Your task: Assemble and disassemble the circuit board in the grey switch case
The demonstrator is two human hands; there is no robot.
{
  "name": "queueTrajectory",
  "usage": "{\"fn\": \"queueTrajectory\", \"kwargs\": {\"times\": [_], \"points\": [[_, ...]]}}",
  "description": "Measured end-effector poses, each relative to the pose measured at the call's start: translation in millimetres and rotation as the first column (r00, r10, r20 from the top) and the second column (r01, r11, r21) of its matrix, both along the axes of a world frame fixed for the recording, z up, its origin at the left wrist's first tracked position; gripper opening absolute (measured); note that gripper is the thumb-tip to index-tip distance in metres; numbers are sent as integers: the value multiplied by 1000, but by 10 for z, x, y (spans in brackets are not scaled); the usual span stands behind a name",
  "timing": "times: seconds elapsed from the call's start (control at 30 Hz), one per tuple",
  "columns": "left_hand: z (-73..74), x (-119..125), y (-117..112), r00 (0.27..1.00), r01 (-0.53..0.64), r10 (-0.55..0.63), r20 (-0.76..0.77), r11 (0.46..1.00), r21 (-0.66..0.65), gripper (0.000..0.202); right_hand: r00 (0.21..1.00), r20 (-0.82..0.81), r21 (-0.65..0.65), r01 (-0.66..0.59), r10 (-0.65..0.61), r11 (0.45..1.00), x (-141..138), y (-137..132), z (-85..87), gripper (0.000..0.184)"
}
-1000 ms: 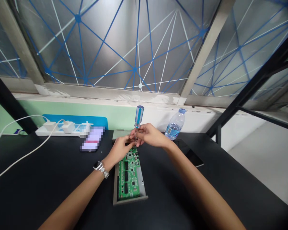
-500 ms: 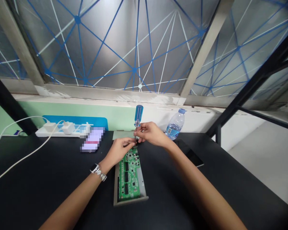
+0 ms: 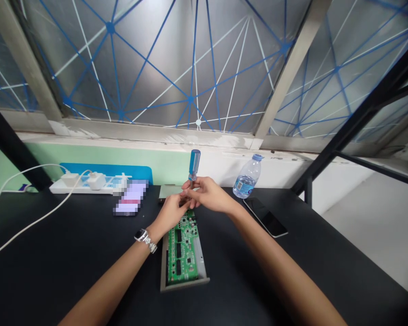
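A screwdriver (image 3: 194, 164) with a clear blue handle stands nearly upright above the far end of a green circuit board (image 3: 183, 256). My right hand (image 3: 209, 194) is closed, its fingertips pinching the metal shaft just below the handle. Close against it, my left hand (image 3: 172, 212) is closed too, thumb and fingers together low by the shaft. Whatever sits between those left fingertips is hidden, as is the screwdriver's tip. The board lies in a shallow metal casing (image 3: 187, 286) on the black table; my hands cover its far part.
Behind my hands lies a flat grey panel (image 3: 166, 191). A water bottle (image 3: 247, 177) and a dark phone (image 3: 267, 218) are to the right. On the left are a blurred-out phone (image 3: 132, 199), a white power strip (image 3: 59, 187) and white cables (image 3: 37, 222). A wall closes the back.
My right hand has shifted a little left and down, closer to my left hand. The screwdriver handle moved slightly left. My left wrist moved slightly right and up.
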State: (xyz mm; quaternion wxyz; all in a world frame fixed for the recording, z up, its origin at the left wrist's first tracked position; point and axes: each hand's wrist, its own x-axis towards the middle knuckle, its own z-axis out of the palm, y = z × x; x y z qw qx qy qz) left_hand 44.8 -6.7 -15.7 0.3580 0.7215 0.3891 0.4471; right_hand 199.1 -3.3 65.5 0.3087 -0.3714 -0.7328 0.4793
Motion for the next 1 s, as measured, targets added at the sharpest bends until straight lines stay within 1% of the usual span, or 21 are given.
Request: {"fn": "queueTrajectory", "kwargs": {"times": [0.07, 0.13, 0.2, 0.27, 0.33, 0.4, 0.5, 0.6, 0.7, 0.77, 0.83, 0.93, 1.0], "points": [[-5, 12, 7, 1000, 2, -2, -7, 1000, -2, 19, 1000, 16, 34, 9, -9, 999, -11, 1, -21, 19], [-7, 20, 4, 1000, 2, -2, -1, 1000, -8, 19, 996, 53, 94, 66, -72, 993, -6, 14, -39, 22], [-5, 22, -11, 999, 5, -4, 33, 999, -35, 21, 984, 85, 174, 138, -154, 975, 16, 34, -46, 23], [6, 12, -37, 996, 26, -20, 87, 997, -69, 19, 978, 94, 220, 160, -184, 962, 49, 53, -40, 22], [24, -17, -69, 991, 57, -46, 123, 995, -87, 17, 982, 84, 200, 151, -171, 968, 81, 66, -20, 22], [44, -58, -95, 991, 71, -60, 119, 994, -89, 19, 986, 74, 150, 138, -150, 979, 104, 67, 7, 19], [59, -111, -111, 996, 54, -48, 77, 996, -72, 18, 992, 73, 77, 96, -102, 992, 112, 50, 48, 14], [48, -112, -96, 998, 23, -21, 61, 999, -32, 15, 998, 56, 11, 43, -43, 999, 91, 25, 63, 8], [30, -68, -67, 999, 14, -13, 43, 1000, -2, 13, 999, 39, -9, 16, -16, 1000, 50, 4, 35, 9], [22, -35, -50, 1000, -18, 18, 6, 1000, 9, 14, 999, 48, 35, 19, -21, 999, 20, -5, -4, 11], [22, -13, -43, 998, -67, 67, -15, 998, 5, 15, 993, 92, 147, 56, -70, 988, -1, -2, -50, 13], [32, -3, -59, 996, -87, 89, 29, 995, -43, 15, 963, 174, 340, 138, -206, 930, -4, 24, -106, 14], [46, -9, -84, 995, -58, 64, 77, 996, -74, 16, 945, 214, 410, 142, -247, 901, 9, 41, -121, 15]]}}
